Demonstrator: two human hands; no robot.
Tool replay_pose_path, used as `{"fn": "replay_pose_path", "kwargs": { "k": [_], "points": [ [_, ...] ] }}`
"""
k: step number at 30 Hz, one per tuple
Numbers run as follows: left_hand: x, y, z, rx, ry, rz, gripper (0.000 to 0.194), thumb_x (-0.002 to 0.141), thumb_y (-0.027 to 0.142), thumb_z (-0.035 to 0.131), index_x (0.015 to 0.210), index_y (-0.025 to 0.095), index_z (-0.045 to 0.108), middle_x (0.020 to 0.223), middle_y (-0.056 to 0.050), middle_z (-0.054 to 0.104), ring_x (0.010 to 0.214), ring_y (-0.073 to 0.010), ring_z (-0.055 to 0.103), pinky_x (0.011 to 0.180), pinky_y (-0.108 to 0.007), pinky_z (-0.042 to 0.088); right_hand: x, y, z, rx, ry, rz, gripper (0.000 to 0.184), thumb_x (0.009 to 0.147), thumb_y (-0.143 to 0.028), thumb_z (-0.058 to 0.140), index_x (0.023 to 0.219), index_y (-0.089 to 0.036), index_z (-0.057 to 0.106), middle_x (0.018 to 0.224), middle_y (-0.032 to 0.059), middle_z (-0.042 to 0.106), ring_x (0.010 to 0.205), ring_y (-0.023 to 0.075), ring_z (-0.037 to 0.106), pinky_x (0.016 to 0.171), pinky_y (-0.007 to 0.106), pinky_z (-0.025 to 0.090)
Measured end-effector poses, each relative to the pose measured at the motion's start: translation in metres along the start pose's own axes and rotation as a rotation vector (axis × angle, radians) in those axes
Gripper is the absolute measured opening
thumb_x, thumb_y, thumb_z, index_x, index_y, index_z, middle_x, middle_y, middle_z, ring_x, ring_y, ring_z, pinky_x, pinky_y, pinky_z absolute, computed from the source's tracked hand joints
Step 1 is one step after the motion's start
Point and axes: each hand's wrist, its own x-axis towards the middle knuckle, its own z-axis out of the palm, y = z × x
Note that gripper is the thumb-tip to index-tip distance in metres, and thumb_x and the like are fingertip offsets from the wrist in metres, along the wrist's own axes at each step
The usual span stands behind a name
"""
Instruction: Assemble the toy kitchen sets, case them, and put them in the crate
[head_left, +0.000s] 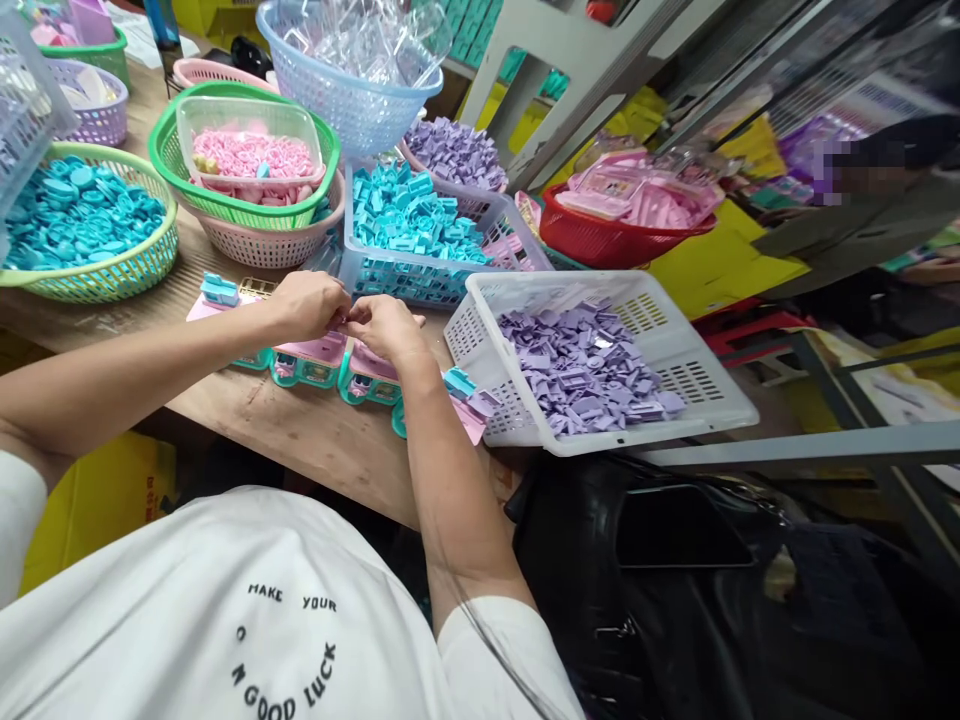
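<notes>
Both hands meet above a row of pink and teal plastic toys on the wooden table. My left hand (311, 303) is closed, fingers bent down over a pink-topped toy (309, 362). Touching or nearly touching it, my right hand (386, 327) pinches with its fingertips over the neighbouring toy (369, 376). Whatever the fingers hold is hidden behind them. At the row's left end, a light-blue piece (220, 289) stands on a pink part. Another blue piece (458, 382) and a purple piece (484, 403) sit at the right end, beyond my right forearm.
A white crate (720, 400) of purple pieces stands tilted at the right. Behind the hands is a blue basket (397, 283) of turquoise parts. Left are a yellow-green basket (127, 275) and a green basket (161, 140). A black bag (570, 580) lies lower right; a person is at far right.
</notes>
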Motion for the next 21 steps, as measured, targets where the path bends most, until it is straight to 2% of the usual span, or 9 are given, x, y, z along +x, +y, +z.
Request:
{"fn": "replay_pose_path", "kwargs": {
  "k": [2, 5, 7, 10, 12, 15, 17, 19, 21],
  "points": [
    [-0.004, -0.008, -0.002, -0.278, 0.137, -0.056, 0.022, 0.082, 0.035, 0.064, 0.09, 0.018, 0.075, 0.093, -0.006, 0.073, 0.086, -0.0194, 0.066, 0.07, -0.026, 0.042, -0.007, -0.006, 0.001, 0.067, 0.087, -0.057, 0.011, 0.086, -0.029, 0.073, 0.094, -0.022, 0.076, 0.104, 0.0065, 0.078, 0.105, 0.0283, 0.066, 0.103, 0.05, 0.044],
    [-0.014, -0.02, -0.013, -0.864, 0.337, -0.199, 0.049, 0.092, 0.062, 0.055, 0.106, 0.017, 0.07, 0.093, -0.008, 0.071, 0.077, -0.0166, 0.064, 0.068, -0.027, 0.046, -0.013, -0.022, 0.007, 0.219, 0.256, -0.329, 0.021, 0.09, -0.029, 0.071, 0.11, -0.023, 0.073, 0.113, 0.0072, 0.074, 0.105, 0.024, 0.065, 0.1, 0.041, 0.049],
    [-0.024, -0.026, -0.022, -1.168, 0.322, -0.27, 0.069, 0.091, 0.079, 0.044, 0.113, 0.018, 0.066, 0.091, -0.009, 0.07, 0.078, -0.0181, 0.066, 0.069, -0.029, 0.048, -0.012, -0.035, 0.013, 0.246, 0.321, -0.507, 0.028, 0.09, -0.028, 0.072, 0.117, -0.025, 0.07, 0.117, 0.0069, 0.071, 0.11, 0.0237, 0.063, 0.104, 0.039, 0.048],
    [-0.042, -0.03, -0.032, -1.423, 0.235, -0.318, 0.078, 0.086, 0.087, 0.043, 0.111, 0.016, 0.064, 0.091, -0.011, 0.07, 0.088, -0.0225, 0.068, 0.074, -0.032, 0.052, -0.003, -0.05, 0.024, 0.198, 0.335, -0.576, 0.026, 0.09, -0.025, 0.071, 0.116, -0.027, 0.071, 0.117, 0.0072, 0.069, 0.115, 0.0253, 0.06, 0.107, 0.039, 0.046],
    [-0.052, -0.031, -0.035, -1.533, 0.234, -0.333, 0.065, 0.089, 0.078, 0.051, 0.103, 0.016, 0.065, 0.091, -0.011, 0.07, 0.089, -0.0219, 0.068, 0.075, -0.031, 0.053, 0.004, -0.056, 0.03, 0.179, 0.319, -0.567, 0.02, 0.091, -0.025, 0.07, 0.111, -0.025, 0.073, 0.112, 0.0077, 0.07, 0.111, 0.0251, 0.06, 0.105, 0.039, 0.046],
    [-0.062, -0.034, -0.034, -1.651, 0.273, -0.369, 0.027, 0.092, 0.041, 0.069, 0.092, 0.014, 0.066, 0.085, -0.006, 0.069, 0.075, -0.015, 0.064, 0.07, -0.026, 0.051, 0.01, -0.063, 0.037, 0.193, 0.274, -0.6, 0.018, 0.09, -0.027, 0.072, 0.107, -0.022, 0.074, 0.109, 0.0079, 0.07, 0.108, 0.024, 0.061, 0.103, 0.038, 0.047],
    [-0.064, -0.038, -0.032, -1.699, 0.295, -0.398, 0.009, 0.09, 0.021, 0.069, 0.088, 0.012, 0.067, 0.081, -0.003, 0.068, 0.069, -0.0112, 0.061, 0.066, -0.024, 0.049, 0.012, -0.068, 0.04, 0.21, 0.234, -0.635, 0.017, 0.09, -0.028, 0.072, 0.106, -0.022, 0.074, 0.111, 0.0074, 0.07, 0.109, 0.023, 0.061, 0.103, 0.037, 0.047],
    [-0.065, -0.042, -0.03, -1.724, 0.305, -0.383, 0.006, 0.09, 0.016, 0.067, 0.087, 0.011, 0.068, 0.083, -0.004, 0.069, 0.07, -0.0107, 0.062, 0.066, -0.023, 0.049, 0.014, -0.075, 0.039, 0.23, 0.206, -0.643, 0.014, 0.092, -0.028, 0.07, 0.105, -0.024, 0.073, 0.112, 0.0066, 0.07, 0.109, 0.0218, 0.061, 0.104, 0.036, 0.047],
    [-0.064, -0.048, -0.031, -1.714, 0.281, -0.335, 0.01, 0.091, 0.02, 0.07, 0.088, 0.011, 0.069, 0.085, -0.005, 0.07, 0.073, -0.0114, 0.064, 0.07, -0.024, 0.052, 0.017, -0.081, 0.035, 0.255, 0.215, -0.623, 0.015, 0.093, -0.025, 0.067, 0.107, -0.024, 0.073, 0.111, 0.0062, 0.07, 0.109, 0.0209, 0.062, 0.103, 0.036, 0.048]
  ]
}}
